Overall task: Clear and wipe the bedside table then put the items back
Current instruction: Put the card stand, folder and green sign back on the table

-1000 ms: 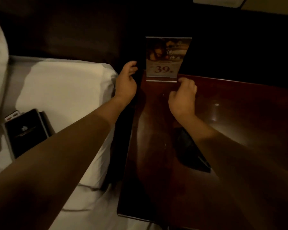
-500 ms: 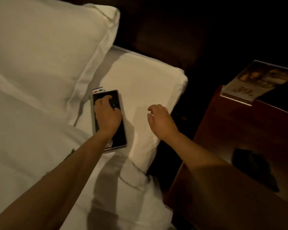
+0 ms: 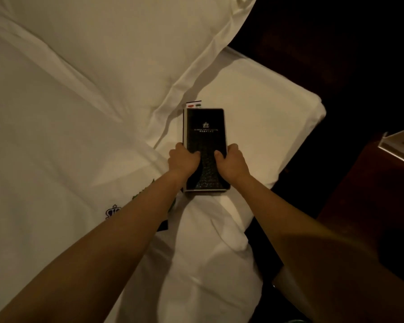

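While both hands clamp it, the black folder [image 3: 205, 136] rests flat on the white bed [image 3: 261, 108]. Its long sides run away from the person and its textured cover faces up, with a small pale crown emblem and a line of lettering too small to read near the far end. The left hand [image 3: 183, 159] grips the folder's left long edge and the right hand [image 3: 231, 160] grips its right long edge, both at about the middle of its length. Each thumb presses on the cover while the other fingers curl down round the side, where they are hidden. Beneath the folder, poking out past its far end, a white card [image 3: 194, 105] shows a red mark and a green mark. Beyond the folder and to its left lies a large white pillow [image 3: 117, 57], its flanged edge coming down just beside the folder's far left corner. Left of the folder and nearer the person spreads a white duvet [image 3: 44, 183] with a dark embroidered crest [image 3: 113, 212], partly covered by the left forearm. Something green [image 3: 147, 188] peeks out along that forearm, too hidden to name. Well to the right of the folder, across a dark gap, stands the dark wooden desk [image 3: 371, 194]. On its far part, cut by the picture's edge, sits a clear acrylic sign holder [image 3: 399, 145].
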